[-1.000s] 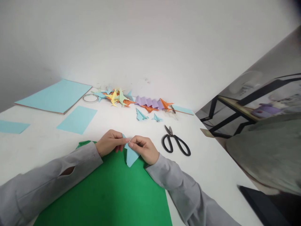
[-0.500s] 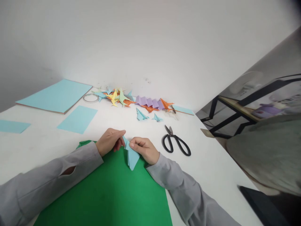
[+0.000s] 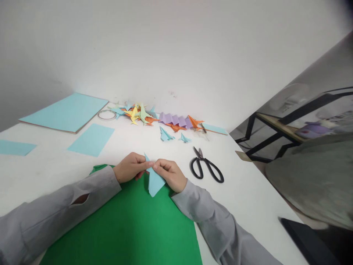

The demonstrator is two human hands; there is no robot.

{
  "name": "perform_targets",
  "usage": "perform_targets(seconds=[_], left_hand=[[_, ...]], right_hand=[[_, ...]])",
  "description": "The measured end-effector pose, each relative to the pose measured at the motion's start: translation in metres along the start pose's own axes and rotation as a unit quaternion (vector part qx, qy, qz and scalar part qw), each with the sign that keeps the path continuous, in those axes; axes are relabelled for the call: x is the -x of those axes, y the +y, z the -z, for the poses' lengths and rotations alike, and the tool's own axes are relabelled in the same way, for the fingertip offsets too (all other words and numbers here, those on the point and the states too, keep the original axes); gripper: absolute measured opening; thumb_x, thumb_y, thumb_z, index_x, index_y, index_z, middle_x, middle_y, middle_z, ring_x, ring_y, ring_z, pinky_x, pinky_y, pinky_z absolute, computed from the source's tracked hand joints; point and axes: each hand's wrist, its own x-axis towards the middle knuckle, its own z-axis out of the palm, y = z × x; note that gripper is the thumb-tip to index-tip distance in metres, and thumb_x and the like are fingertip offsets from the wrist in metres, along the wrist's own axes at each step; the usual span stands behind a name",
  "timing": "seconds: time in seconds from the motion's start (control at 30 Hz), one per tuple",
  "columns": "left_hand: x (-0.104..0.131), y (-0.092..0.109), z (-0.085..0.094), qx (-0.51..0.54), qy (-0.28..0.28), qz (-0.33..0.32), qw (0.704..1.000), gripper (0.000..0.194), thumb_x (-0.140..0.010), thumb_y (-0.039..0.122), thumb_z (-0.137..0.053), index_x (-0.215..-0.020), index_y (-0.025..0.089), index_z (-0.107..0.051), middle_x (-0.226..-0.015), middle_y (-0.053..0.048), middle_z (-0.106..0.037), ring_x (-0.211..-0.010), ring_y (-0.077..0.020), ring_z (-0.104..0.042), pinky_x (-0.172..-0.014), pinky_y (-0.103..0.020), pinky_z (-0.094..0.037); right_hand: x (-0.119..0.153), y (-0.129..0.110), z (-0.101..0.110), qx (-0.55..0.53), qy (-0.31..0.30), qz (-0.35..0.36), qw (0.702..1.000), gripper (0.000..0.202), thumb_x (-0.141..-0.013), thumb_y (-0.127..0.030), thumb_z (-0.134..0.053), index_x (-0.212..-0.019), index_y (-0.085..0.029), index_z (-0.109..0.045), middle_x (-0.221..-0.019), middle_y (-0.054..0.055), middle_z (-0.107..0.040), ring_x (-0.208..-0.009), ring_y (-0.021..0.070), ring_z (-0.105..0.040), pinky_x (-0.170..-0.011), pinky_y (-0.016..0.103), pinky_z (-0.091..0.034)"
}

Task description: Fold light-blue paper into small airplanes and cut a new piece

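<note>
Green material (image 3: pixel 124 224) spreads nearest, with two grey-sleeved forearms reaching over its sides. Above its far part, a folded light-blue paper (image 3: pixel 156 184) is held between both hands, its broad end pointing toward the wearer. Fingers of the left hand (image 3: pixel 131 167) pinch it near the narrow far tip; those of the right hand (image 3: pixel 171 175) grip its right edge, the two thumbs nearly meeting. Black-handled scissors (image 3: pixel 202 159) lie partly open on the white tabletop (image 3: pixel 248 206), right of the right hand. Farther off are a flat blue sheet (image 3: pixel 92 140), two small blue folded pieces (image 3: pixel 166 135) and, by the wall (image 3: pixel 176 55), a multicoloured heap of folded shapes (image 3: pixel 135 114) beside purple pleated paper (image 3: pixel 173 119).
</note>
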Motion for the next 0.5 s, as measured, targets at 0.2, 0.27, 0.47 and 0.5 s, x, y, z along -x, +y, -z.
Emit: perform_targets(seconds=[0.2, 0.27, 0.47, 0.5], left_hand=[[-0.0007, -0.001, 0.0001, -0.034, 0.004, 0.004, 0.999, 0.042, -0.074, 0.045, -0.052, -0.045, 0.017, -0.044, -0.028, 0.006, -0.04, -0.031, -0.007, -0.036, -0.039, -0.021, -0.03], [-0.0007, -0.0007, 0.0003, -0.034, 0.004, 0.001, 0.999, 0.042, -0.075, 0.045, -0.051, -0.045, 0.017, -0.043, -0.029, 0.006, -0.041, -0.031, -0.0068, -0.036, -0.039, -0.02, -0.029], [0.0003, 0.0013, 0.0007, 0.006, -0.01, 0.005, 1.0, 0.046, -0.079, 0.042, -0.047, -0.041, 0.016, -0.044, -0.033, 0.004, -0.043, -0.034, -0.0065, -0.04, -0.048, -0.022, -0.038], [0.0005, 0.0011, 0.0008, 0.014, -0.014, 0.01, 1.0, 0.046, -0.079, 0.043, -0.046, -0.042, 0.016, -0.044, -0.034, 0.004, -0.044, -0.034, -0.0066, -0.041, -0.047, -0.022, -0.038]], right_hand=[[0.001, 0.0006, -0.0007, 0.037, -0.024, -0.002, 0.999, 0.037, -0.073, -0.052, -0.055, -0.071, -0.015, -0.056, -0.053, -0.004, -0.044, -0.047, 0.0078, -0.034, -0.046, 0.022, -0.028], [0.0009, 0.0007, -0.0013, 0.052, -0.021, 0.005, 0.998, 0.037, -0.075, -0.052, -0.053, -0.073, -0.015, -0.056, -0.055, -0.004, -0.044, -0.048, 0.0082, -0.034, -0.047, 0.023, -0.029], [0.0008, 0.0014, -0.0011, 0.007, -0.02, -0.025, 0.999, 0.039, -0.072, -0.053, -0.056, -0.061, -0.016, -0.048, -0.051, -0.005, -0.041, -0.047, 0.0079, -0.034, -0.045, 0.022, -0.027], [0.0008, 0.0014, -0.0008, -0.006, -0.019, -0.03, 0.999, 0.039, -0.071, -0.052, -0.057, -0.06, -0.016, -0.048, -0.05, -0.005, -0.04, -0.046, 0.0076, -0.034, -0.044, 0.022, -0.026]])
